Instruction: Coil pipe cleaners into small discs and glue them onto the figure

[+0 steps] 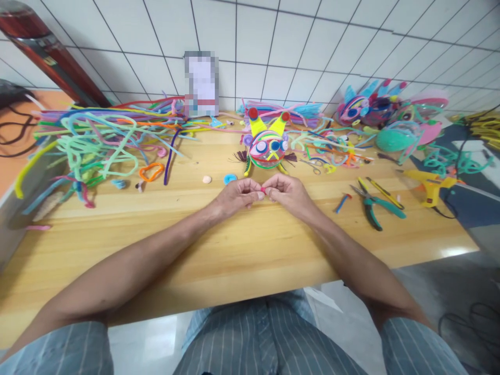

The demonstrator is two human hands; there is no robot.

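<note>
My left hand (240,195) and my right hand (289,194) meet fingertip to fingertip above the wooden table. Between them they pinch a small pinkish-red piece (263,190), mostly covered by the fingers. Just behind stands a colourful craft figure (269,151) with round blue eyes, two yellow horns tipped red and dark tassels at its sides. A blue coil (230,179) lies beside my left hand, with a pale round piece (207,179) farther left.
Pipe cleaners (97,140) heap up at left. On the right lie green-handled pliers (373,205), a yellow utility knife (380,191), a blue stick with a red end (343,203) and a yellow glue gun (429,185). More craft figures (394,138) stand at back right.
</note>
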